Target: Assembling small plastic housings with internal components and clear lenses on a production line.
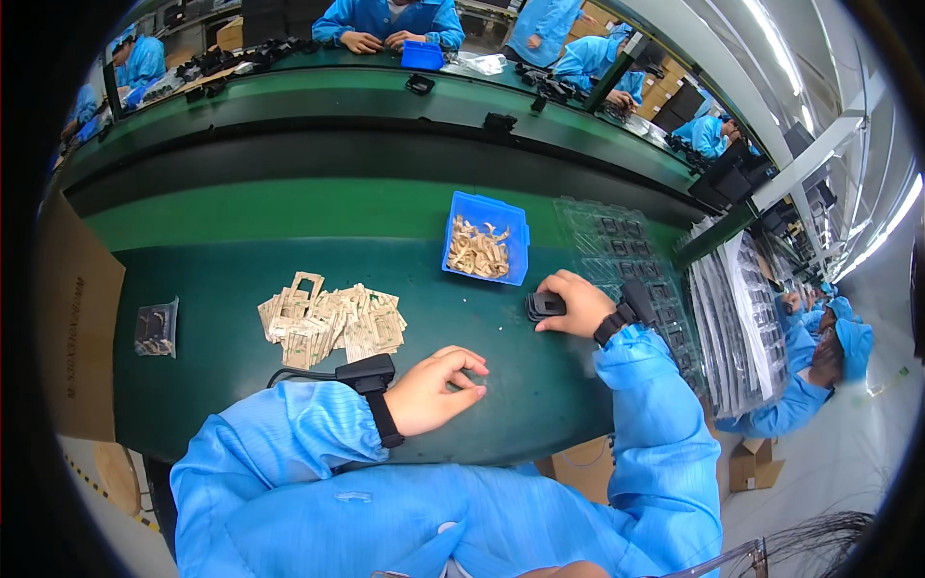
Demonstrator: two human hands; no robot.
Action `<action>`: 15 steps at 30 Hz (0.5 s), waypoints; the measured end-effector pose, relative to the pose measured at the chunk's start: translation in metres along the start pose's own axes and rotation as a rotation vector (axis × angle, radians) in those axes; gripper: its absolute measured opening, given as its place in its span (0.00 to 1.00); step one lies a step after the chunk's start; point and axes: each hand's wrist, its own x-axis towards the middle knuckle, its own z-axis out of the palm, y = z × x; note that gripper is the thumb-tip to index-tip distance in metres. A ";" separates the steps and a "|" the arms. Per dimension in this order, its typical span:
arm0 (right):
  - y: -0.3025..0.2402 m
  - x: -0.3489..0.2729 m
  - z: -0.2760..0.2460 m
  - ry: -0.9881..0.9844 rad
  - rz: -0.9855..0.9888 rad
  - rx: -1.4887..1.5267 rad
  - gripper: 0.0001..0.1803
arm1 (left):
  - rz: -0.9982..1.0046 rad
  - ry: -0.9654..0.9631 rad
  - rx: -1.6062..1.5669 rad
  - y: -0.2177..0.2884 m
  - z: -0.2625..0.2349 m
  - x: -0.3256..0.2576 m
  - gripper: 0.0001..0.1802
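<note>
Head view, right hand: the right hand (580, 304), its fingers and thumb bent around the near side of a small stack of black parts (545, 305), has hold of it; whether the stack is lifted or rests on the bench cannot be told.
Left hand: the left hand (429, 393) holds nothing visible, fingers loosely curled, with a gap between thumb and forefinger, low over the green bench (212, 279).
Black parts: right of the bench's middle, below the blue bin (521, 236) and just left of the clear tray (588, 231).
Blue bin: curled tan strips (479, 252) inside, beyond both hands.
Clear tray: dark pieces in its pockets; a pile of pale trays (737, 323) stands to its right.
Paper pile: flat tan frames and strips (352, 323) lie overlapping, beyond the left wrist.
Left end: a clear bag (156, 329) with dark contents, near a cardboard box (92, 328).
Across the bench: co-workers in blue smocks sit at another green bench.
</note>
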 end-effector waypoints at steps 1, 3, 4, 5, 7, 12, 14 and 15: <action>0.004 -0.001 -0.001 0.002 0.019 -0.011 0.30 | 0.001 -0.005 -0.003 0.000 0.000 0.000 0.15; 0.014 -0.004 -0.004 -0.004 0.022 -0.007 0.29 | 0.001 -0.015 -0.005 0.001 0.001 0.001 0.12; 0.018 -0.006 -0.004 -0.004 0.036 -0.009 0.29 | 0.004 -0.028 -0.010 0.001 0.001 0.001 0.12; 0.023 -0.008 -0.004 0.011 0.035 -0.011 0.29 | 0.015 -0.032 -0.011 0.001 0.000 0.002 0.12; 0.022 -0.011 -0.009 -0.003 0.074 0.013 0.31 | 0.028 -0.034 -0.002 -0.001 0.000 0.003 0.12; 0.017 -0.054 -0.062 0.327 -0.070 -0.119 0.33 | 0.019 -0.016 0.016 0.002 -0.001 -0.004 0.12; 0.032 -0.097 -0.085 0.193 -0.004 -0.140 0.23 | 0.015 -0.025 0.018 0.004 0.000 -0.001 0.12; 0.042 -0.118 -0.088 0.077 0.114 -0.043 0.19 | 0.001 -0.035 0.017 0.005 -0.001 0.001 0.12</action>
